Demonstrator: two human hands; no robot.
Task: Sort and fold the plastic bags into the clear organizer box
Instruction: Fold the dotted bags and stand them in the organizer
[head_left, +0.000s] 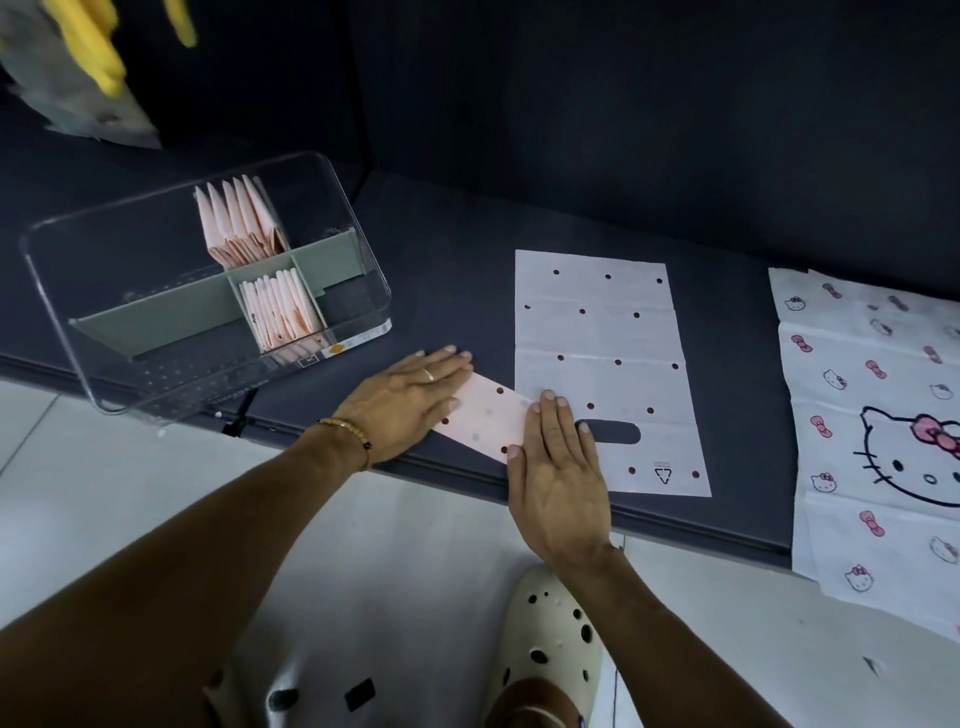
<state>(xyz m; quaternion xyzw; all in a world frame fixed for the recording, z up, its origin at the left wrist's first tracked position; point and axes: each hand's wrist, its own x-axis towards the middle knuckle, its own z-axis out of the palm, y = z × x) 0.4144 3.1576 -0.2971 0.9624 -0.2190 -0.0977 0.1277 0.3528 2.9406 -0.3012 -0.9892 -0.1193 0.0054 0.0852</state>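
- Nearest me, a cream perforated clog stands on the pale floor below the dark table's edge.
- My right hand lies flat, fingers straight and together, pressing the dotted bag where its lower left corner is folded; fingertips reach beside the handle cutout.
- My left hand, ring and bead bracelet on it, lies flat with fingers extended, pressing the far end of the folded corner flap, which spans between both hands.
- Right of it, a cat-print bag lies spread, overhanging the edge.
- Farther left, the clear organizer box holds folded pink bags upright in two compartments.
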